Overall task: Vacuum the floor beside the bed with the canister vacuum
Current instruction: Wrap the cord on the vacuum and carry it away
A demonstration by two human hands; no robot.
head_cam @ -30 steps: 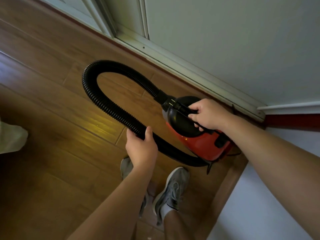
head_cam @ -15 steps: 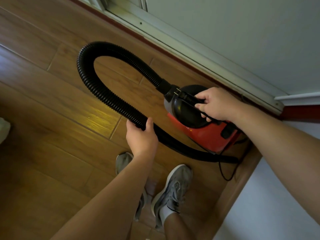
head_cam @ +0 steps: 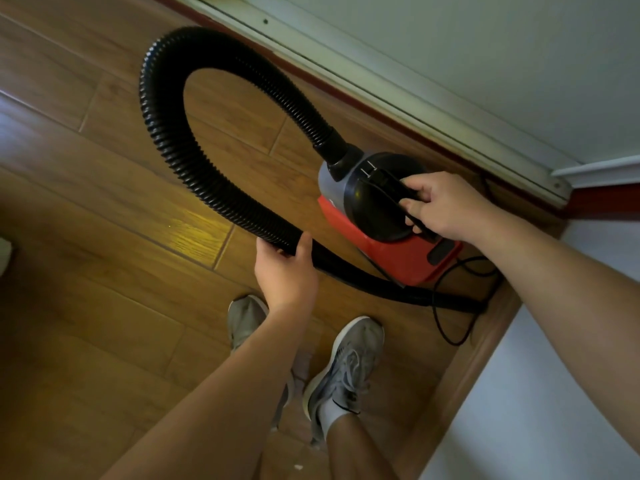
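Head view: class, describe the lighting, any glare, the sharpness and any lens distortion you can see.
Head view: dim overall, the floor darkest at lower left; a yellowish glare patch lies on the planks beside the hose; the vacuum, left hand and right hand look sharp; the forearms swell toward the edges, a wide-angle effect.

The person is wearing grey mesh lace-up trainers (head_cam: 346,368) with pale soles. A white sock (head_cam: 329,415) is showing above one.

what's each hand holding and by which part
The left hand grips the black hose near the end of its ribbed stretch; the right hand grips the carry handle on top of the red canister vacuum.
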